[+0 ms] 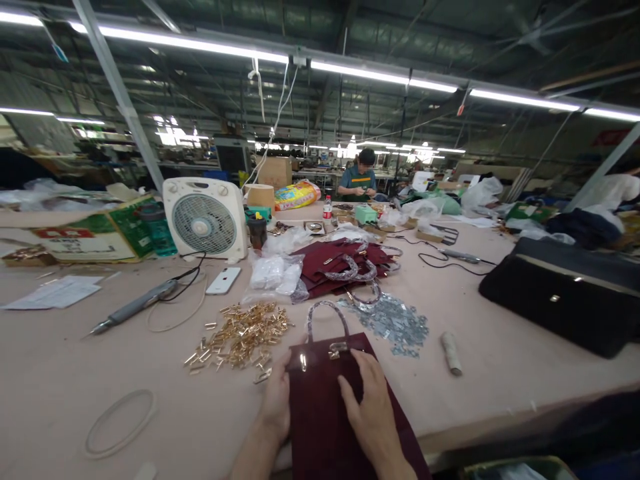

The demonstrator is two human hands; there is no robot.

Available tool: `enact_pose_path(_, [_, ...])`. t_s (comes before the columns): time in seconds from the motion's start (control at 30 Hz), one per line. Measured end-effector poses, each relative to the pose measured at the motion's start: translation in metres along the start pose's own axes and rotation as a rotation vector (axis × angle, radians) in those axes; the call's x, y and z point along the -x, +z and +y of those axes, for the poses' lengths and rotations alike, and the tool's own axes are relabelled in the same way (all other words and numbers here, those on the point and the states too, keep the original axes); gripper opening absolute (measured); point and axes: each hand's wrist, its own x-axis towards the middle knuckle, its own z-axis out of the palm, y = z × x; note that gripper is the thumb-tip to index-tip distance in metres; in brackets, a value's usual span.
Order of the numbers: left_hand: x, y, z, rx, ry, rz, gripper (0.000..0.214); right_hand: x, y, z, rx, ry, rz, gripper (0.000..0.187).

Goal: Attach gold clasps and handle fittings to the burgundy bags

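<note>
A dark red handbag (325, 400) with a wrapped handle and a gold clasp lies flat at the near table edge. My left hand (276, 400) grips its left side, thumb on the front, fingers tucked behind. My right hand (367, 400) lies flat on the bag's front, fingers stretched out toward the clasp. A heap of small gold metal parts (240, 337) sits just left of the bag, and a heap of silver metal pieces (395, 323) lies to its right.
A stack of dark red bags (345, 263) lies mid-table, with a white fan (205, 219), a grey electric tool (135, 308), a white phone (223, 280), and a large black bag (565, 293) at right. A person sits at the far end.
</note>
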Motion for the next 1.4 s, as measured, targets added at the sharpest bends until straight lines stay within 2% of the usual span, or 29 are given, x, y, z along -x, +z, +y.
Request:
enact_pose_path(0.1, [-0.001,0.000,0.000,-0.009,0.008,0.041,0.065,-0.001,-0.001,0.016,0.036,-0.047,-0.025,0.051])
enact_pose_path(0.2, [-0.003,-0.001,0.000,-0.031,0.016,0.063,0.064,0.002,0.002,0.018,0.082,-0.063,-0.014,0.058])
enact_pose_path(0.4, [-0.003,-0.009,-0.001,-0.056,0.002,0.032,0.066,0.003,0.010,0.020,0.110,0.003,0.020,0.065])
enact_pose_path(0.6, [-0.007,-0.018,-0.005,-0.071,0.034,0.030,0.064,-0.004,0.006,0.021,0.087,0.088,-0.058,0.063])
enact_pose_path(0.8, [-0.004,-0.008,-0.005,-0.041,0.054,0.023,0.066,-0.007,-0.002,0.016,0.018,0.173,-0.070,0.061])
enact_pose_path(0.93, [-0.003,-0.005,-0.006,-0.009,0.057,-0.022,0.064,-0.008,-0.004,0.012,-0.007,0.163,-0.053,0.060])
enact_pose_path(1.1, [-0.004,-0.014,-0.008,0.013,0.080,-0.086,0.060,-0.011,-0.010,0.007,-0.059,0.186,-0.043,0.059])
enact_pose_path(1.27, [-0.001,-0.011,-0.005,0.026,0.098,-0.185,0.059,-0.018,-0.019,-0.003,-0.127,0.233,-0.108,0.057])
enact_pose_path(1.4, [0.001,-0.005,-0.003,0.019,0.089,-0.188,0.060,-0.021,-0.023,-0.007,-0.145,0.242,-0.144,0.055])
